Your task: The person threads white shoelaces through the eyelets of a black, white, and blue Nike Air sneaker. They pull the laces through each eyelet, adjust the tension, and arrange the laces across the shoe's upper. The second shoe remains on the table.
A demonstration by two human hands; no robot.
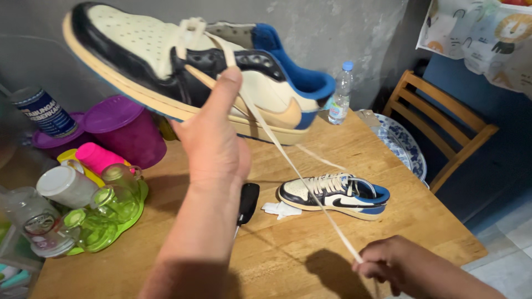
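Note:
My left hand (213, 141) holds up a cream, navy and blue sneaker (166, 61) by its side, sole toward me, toe to the left. A long cream shoelace (288, 160) runs from the shoe's eyelets down to my right hand (382, 263), which pinches its end taut near the table's front edge. A second matching sneaker (335, 194), laced, lies on the wooden table (288, 254) between my hands, with a crumpled white scrap (280, 209) beside its toe.
A black key fob (247, 202) lies by my left forearm. A green tray (119, 218) with upturned glasses and cups, purple tubs (124, 130) and a can (41, 111) crowd the left. A water bottle (340, 94), patterned plates (404, 145) and a wooden chair (443, 130) stand at right.

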